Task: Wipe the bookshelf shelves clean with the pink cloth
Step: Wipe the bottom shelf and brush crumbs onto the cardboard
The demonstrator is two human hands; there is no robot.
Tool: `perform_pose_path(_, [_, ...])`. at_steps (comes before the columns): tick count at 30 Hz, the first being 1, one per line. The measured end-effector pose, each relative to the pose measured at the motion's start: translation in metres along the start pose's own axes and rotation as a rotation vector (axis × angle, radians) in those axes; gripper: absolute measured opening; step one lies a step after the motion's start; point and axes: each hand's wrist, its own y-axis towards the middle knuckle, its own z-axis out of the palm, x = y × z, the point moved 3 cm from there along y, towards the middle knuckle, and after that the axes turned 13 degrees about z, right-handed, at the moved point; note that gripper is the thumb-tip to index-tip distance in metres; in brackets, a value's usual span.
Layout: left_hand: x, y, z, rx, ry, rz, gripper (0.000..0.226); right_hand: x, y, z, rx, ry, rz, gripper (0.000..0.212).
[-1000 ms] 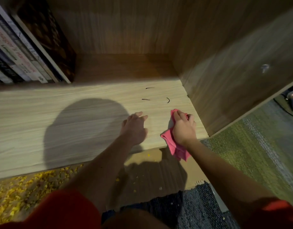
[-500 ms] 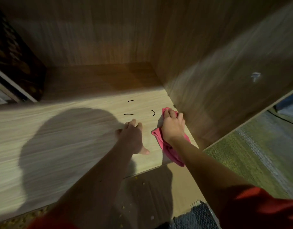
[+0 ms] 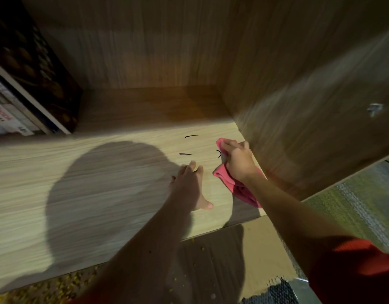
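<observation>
The light wooden shelf (image 3: 101,172) fills the middle of the head view. My right hand (image 3: 239,160) grips the pink cloth (image 3: 237,187) and presses it onto the shelf beside the right side panel (image 3: 298,128). The cloth trails back toward the shelf's front edge under my wrist. Three short black marks (image 3: 185,154) lie on the shelf just left of the cloth. My left hand (image 3: 189,185) rests flat on the shelf with fingers spread, a little left of the cloth and below the marks.
Several books (image 3: 31,95) lean at the shelf's far left. A lower board (image 3: 250,255) with yellow crumbs (image 3: 57,286) shows under the shelf edge. Green carpet (image 3: 353,205) and a dark woven rug (image 3: 274,295) lie at the right and bottom.
My right hand has slid the pink cloth farther back along the right side panel, level with the curved mark. My left hand has stayed on the shelf, thumb now spread out.
</observation>
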Motion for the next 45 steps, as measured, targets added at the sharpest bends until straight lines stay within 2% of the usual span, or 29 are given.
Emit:
perform_pose_path(4, [0.008, -0.008, -0.002, -0.054, -0.073, 0.054, 0.104, 0.004, -0.036, 0.013, 0.055, 0.114, -0.223, 0.049])
perform_pose_path(7, [0.020, -0.023, -0.004, -0.078, -0.126, 0.040, 0.107, 0.000, -0.058, 0.012, 0.052, 0.023, -0.282, 0.055])
perform_pose_path(9, [0.022, -0.032, -0.002, -0.055, -0.073, 0.021, 0.111, 0.002, -0.052, 0.002, 0.088, -0.014, -0.214, 0.062])
perform_pose_path(11, [0.020, -0.036, 0.000, -0.034, -0.027, -0.001, 0.114, 0.014, -0.041, -0.012, 0.136, -0.037, -0.084, 0.058])
perform_pose_path(14, [0.017, -0.035, 0.000, -0.030, -0.013, -0.019, 0.115, 0.026, -0.038, -0.018, 0.067, -0.090, 0.014, 0.052])
perform_pose_path(18, [0.014, -0.036, -0.001, -0.024, -0.025, -0.024, 0.116, 0.014, -0.074, -0.011, 0.110, -0.003, -0.067, 0.045])
perform_pose_path(20, [0.013, -0.037, -0.003, -0.026, -0.029, -0.027, 0.116, 0.009, -0.078, -0.015, 0.064, -0.114, -0.098, 0.050])
perform_pose_path(25, [0.013, -0.037, -0.003, -0.041, -0.040, -0.043, 0.115, 0.019, -0.031, -0.014, 0.018, -0.149, 0.052, 0.038])
perform_pose_path(27, [0.014, -0.037, -0.002, -0.046, -0.047, -0.038, 0.115, 0.020, -0.037, -0.009, 0.048, -0.158, 0.059, 0.041])
perform_pose_path(31, [0.016, -0.039, -0.001, -0.069, -0.073, -0.025, 0.113, 0.010, -0.072, -0.014, 0.035, -0.125, -0.108, 0.058])
perform_pose_path(36, [0.016, -0.038, -0.001, -0.091, -0.092, -0.039, 0.112, 0.017, -0.029, -0.018, 0.026, -0.105, 0.110, 0.052])
perform_pose_path(41, [0.020, -0.037, 0.002, -0.097, -0.121, -0.038, 0.110, 0.004, -0.043, -0.005, 0.062, -0.075, -0.125, 0.059])
perform_pose_path(45, [0.021, -0.034, 0.003, -0.064, -0.115, -0.024, 0.108, -0.005, -0.015, -0.017, 0.040, -0.101, 0.093, 0.063])
